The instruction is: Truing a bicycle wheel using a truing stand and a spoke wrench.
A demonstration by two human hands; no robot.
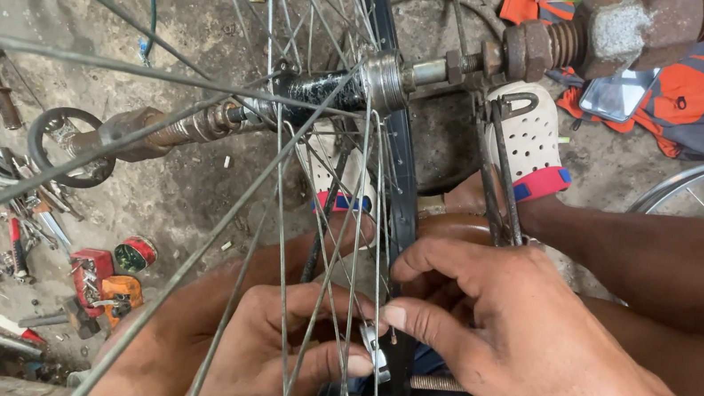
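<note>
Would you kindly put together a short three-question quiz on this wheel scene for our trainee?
1. True or false: both hands work at the black rim of the spoked wheel.
2. What does the left hand pinch near the rim? A) a small silvery tool B) a hammer C) a phone
3. Which part sits where the spokes meet?

Key
1. True; the right hand is at the rim too.
2. A, the small silvery tool.
3. The hub, on its axle.
</note>
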